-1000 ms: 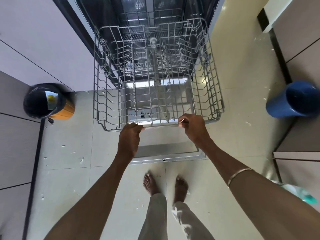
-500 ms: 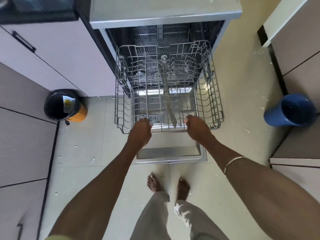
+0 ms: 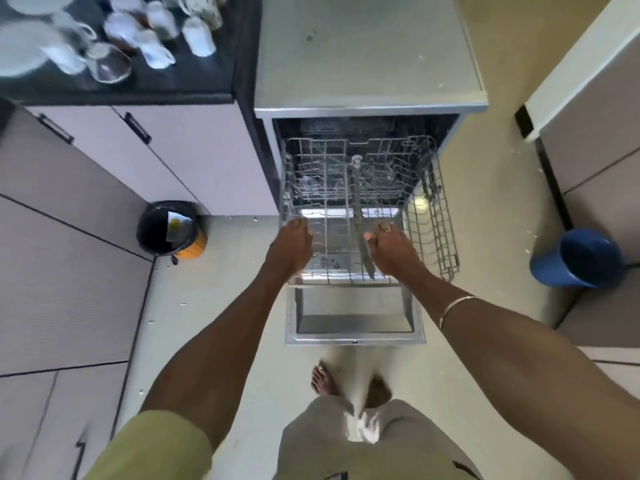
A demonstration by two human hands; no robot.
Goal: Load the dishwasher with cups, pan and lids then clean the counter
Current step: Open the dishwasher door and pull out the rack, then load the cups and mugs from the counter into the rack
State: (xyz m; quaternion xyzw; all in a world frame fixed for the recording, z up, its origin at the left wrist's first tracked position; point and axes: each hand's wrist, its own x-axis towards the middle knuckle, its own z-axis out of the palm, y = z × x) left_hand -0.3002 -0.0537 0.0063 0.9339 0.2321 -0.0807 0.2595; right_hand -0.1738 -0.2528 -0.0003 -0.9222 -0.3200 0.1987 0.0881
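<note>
Seen from above at an open dishwasher (image 3: 370,109) with its door (image 3: 355,323) folded flat to the floor. Wire rack (image 3: 433,216) drawn out over the door, bare of dishes. Left hand (image 3: 291,249) over the rack's left side, fingers reaching forward toward the wires; contact with them not clear, grip looks released. Right hand (image 3: 389,249) over the rack's middle right, fingers loosely bent, holding nothing visible; grip also released. Thin bangle (image 3: 457,308) on the right forearm. White cups (image 3: 152,32), blurred, crowded on the dark surface (image 3: 138,86) at upper left, well apart from the rack. Small black bin (image 3: 166,226) on the floor left of the dishwasher, blue bucket (image 3: 578,259) at right. Bare feet (image 3: 349,386) just before the door's edge.
</note>
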